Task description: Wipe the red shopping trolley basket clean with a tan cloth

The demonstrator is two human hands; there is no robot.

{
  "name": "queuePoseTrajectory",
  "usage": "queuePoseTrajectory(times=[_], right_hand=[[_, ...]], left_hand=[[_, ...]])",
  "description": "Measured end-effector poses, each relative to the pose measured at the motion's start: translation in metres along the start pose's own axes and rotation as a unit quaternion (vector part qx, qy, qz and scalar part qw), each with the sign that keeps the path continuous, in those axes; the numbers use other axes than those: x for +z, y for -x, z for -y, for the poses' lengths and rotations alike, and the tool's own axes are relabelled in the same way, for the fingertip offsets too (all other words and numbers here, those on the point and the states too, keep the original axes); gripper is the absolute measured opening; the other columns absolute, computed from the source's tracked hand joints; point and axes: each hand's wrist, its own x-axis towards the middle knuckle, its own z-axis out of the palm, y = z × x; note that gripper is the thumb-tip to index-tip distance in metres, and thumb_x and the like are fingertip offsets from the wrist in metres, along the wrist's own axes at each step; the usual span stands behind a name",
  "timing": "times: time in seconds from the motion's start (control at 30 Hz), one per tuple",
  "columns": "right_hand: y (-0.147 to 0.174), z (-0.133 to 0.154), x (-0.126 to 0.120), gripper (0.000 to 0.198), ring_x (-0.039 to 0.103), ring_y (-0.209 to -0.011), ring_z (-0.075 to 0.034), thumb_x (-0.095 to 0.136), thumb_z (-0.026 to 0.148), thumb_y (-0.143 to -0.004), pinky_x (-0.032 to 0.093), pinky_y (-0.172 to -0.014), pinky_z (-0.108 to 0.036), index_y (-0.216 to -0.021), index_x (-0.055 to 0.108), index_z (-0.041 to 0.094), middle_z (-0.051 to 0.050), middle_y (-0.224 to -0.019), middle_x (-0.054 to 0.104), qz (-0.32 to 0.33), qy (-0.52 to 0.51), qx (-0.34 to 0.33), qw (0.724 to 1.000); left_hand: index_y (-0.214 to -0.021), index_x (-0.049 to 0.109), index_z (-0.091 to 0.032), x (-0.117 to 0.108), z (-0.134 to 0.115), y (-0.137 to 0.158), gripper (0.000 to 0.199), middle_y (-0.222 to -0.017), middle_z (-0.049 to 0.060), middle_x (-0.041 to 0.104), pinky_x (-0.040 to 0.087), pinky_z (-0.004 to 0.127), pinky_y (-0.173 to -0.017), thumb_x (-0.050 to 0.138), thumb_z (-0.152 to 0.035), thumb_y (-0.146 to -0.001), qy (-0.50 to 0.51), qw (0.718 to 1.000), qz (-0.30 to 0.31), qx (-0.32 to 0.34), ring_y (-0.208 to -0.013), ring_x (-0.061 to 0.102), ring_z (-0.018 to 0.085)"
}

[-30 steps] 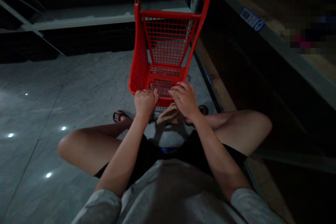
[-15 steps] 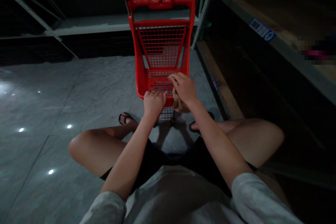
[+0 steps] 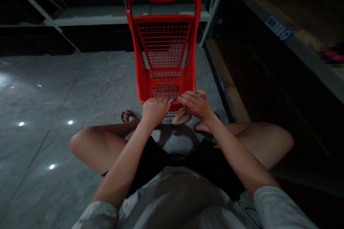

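Between my legs stands a red plastic shopping cart (image 3: 165,18), its handle at the far side and its low rim nearest me. My left hand (image 3: 156,110) is closed over the near rim of the basket. On the same rim, further right, my right hand (image 3: 196,103) holds a crumpled beige cloth (image 3: 182,115) that hangs down outside the basket. Part of the cloth is hidden under the fingers. The bottom grid of the basket shows no items on it.
A wooden shelf with a grey edge and a blue-white label (image 3: 278,27) runs along the right. White metal racking (image 3: 94,19) stands behind the cart. Grey tiled floor (image 3: 40,96) extends to the left. My feet in black flip-flops (image 3: 129,116) flank the cart.
My right hand has moved down and right from inside the basket onto the near rim, taking the cloth along. My left hand stays at the rim. The view has shifted slightly.
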Motion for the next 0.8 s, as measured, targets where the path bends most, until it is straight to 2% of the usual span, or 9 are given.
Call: queuePoseTrajectory(times=[0.1,0.2,0.3,0.4,0.5,0.57,0.67,0.8], right_hand=[[-0.01,-0.002,-0.005,0.03,0.069,-0.113,-0.02,0.044,0.034,-0.108,0.033,-0.104,-0.041,-0.104,0.073,0.027,0.0,-0.106,0.081,-0.011,-0.006,0.018,1.0],[-0.024,0.001,-0.009,0.032,0.064,-0.121,-0.023,0.042,0.032,-0.107,0.031,-0.108,-0.044,-0.094,0.071,0.026,-0.002,-0.1,0.079,-0.007,-0.029,0.093,0.995],[-0.042,-0.009,-0.014,0.033,0.06,-0.121,-0.025,0.039,0.025,-0.105,0.032,-0.109,-0.047,-0.091,0.069,0.026,-0.003,-0.096,0.076,0.007,-0.044,0.145,0.988],[-0.063,-0.037,-0.017,0.035,0.06,-0.109,-0.026,0.037,0.026,-0.106,0.039,-0.102,-0.046,-0.089,0.067,0.025,-0.005,-0.093,0.072,0.001,-0.041,0.175,0.984],[-0.083,-0.071,-0.016,0.041,0.059,-0.106,-0.025,0.031,0.034,-0.109,0.044,-0.098,-0.043,-0.091,0.066,0.024,-0.007,-0.095,0.069,-0.083,-0.02,0.243,0.966],[-0.093,-0.081,-0.01,0.048,0.058,-0.104,-0.024,0.024,0.038,-0.111,0.046,-0.097,-0.042,-0.094,0.066,0.022,-0.009,-0.097,0.068,-0.164,-0.024,0.297,0.94],[-0.094,-0.068,0.005,0.053,0.06,-0.102,-0.023,0.017,0.038,-0.111,0.049,-0.097,-0.041,-0.099,0.066,0.021,-0.01,-0.1,0.067,-0.233,-0.067,0.338,0.909],[-0.064,-0.006,0.025,0.037,0.058,-0.124,-0.026,0.032,0.039,-0.107,0.046,-0.109,-0.048,-0.115,0.065,0.026,-0.012,-0.123,0.064,-0.241,-0.144,0.337,0.898]], left_hand=[[-0.096,0.078,-0.021,-0.015,0.008,-0.006,0.058,-0.093,0.011,0.079,0.043,0.032,-0.065,0.03,-0.052,-0.109,-0.007,0.998,0.069,0.007,-0.086,0.074,0.027],[-0.092,0.08,-0.021,-0.022,0.013,-0.02,0.062,-0.093,0.011,0.08,0.046,0.032,-0.067,0.031,-0.054,-0.108,-0.018,0.992,0.124,0.0,-0.088,0.075,0.028],[-0.093,0.08,-0.018,-0.02,0.011,-0.033,0.067,-0.095,0.013,0.08,0.048,0.032,-0.07,0.025,-0.053,-0.109,-0.026,0.989,0.144,0.008,-0.092,0.076,0.03],[-0.096,0.079,-0.017,-0.015,0.007,-0.04,0.069,-0.097,0.013,0.08,0.049,0.033,-0.069,0.021,-0.051,-0.11,-0.026,0.99,0.138,0.007,-0.092,0.076,0.03],[-0.093,0.079,-0.018,-0.011,0.003,-0.041,0.067,-0.096,0.013,0.08,0.049,0.033,-0.067,0.022,-0.05,-0.11,-0.026,0.992,0.123,0.007,-0.091,0.076,0.031],[-0.093,0.079,-0.018,-0.011,0.002,-0.04,0.067,-0.096,0.013,0.079,0.049,0.033,-0.066,0.023,-0.05,-0.11,-0.028,0.993,0.116,0.009,-0.091,0.076,0.03],[-0.092,0.079,-0.018,-0.012,0.003,-0.036,0.066,-0.094,0.013,0.079,0.048,0.032,-0.065,0.024,-0.05,-0.11,-0.032,0.993,0.118,0.0,-0.09,0.076,0.029],[-0.089,0.078,-0.017,-0.012,0.005,-0.03,0.063,-0.091,0.013,0.079,0.049,0.034,-0.066,0.026,-0.048,-0.109,-0.044,0.992,0.116,-0.023,-0.086,0.076,0.029]])
